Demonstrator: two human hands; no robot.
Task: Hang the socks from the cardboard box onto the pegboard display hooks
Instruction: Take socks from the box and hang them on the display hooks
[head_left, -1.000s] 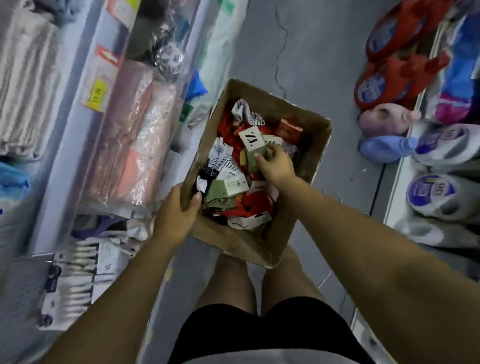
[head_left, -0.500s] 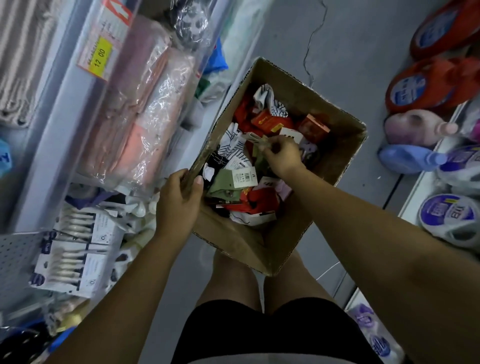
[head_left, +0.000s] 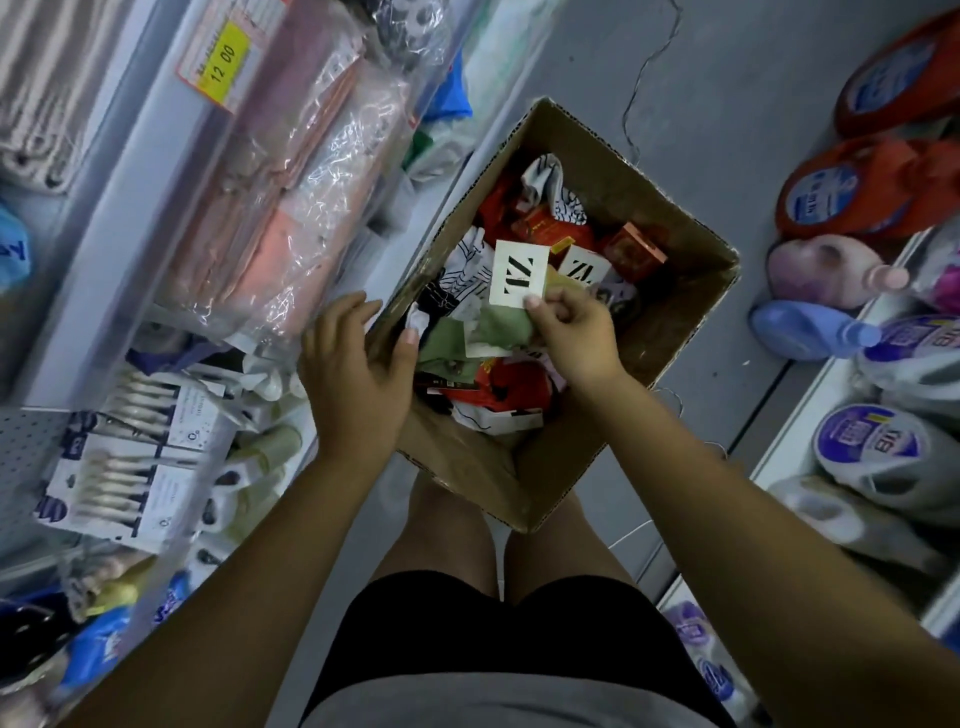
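Socks (head_left: 493, 332) pinched by right hand (head_left: 576, 338) half-bury others in cardboard box (head_left: 670, 353).

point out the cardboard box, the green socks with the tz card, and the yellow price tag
cardboard box (head_left: 670, 208): head view, bare inner wall at the far side
green socks (head_left: 501, 327): head view, green fabric under the white card
yellow price tag (head_left: 224, 61): head view, centre of the label

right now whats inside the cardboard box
The brown cardboard box holds a jumble of red, green and striped socks with white card labels. The right hand pinches one green pair's label. Lower layers are covered.
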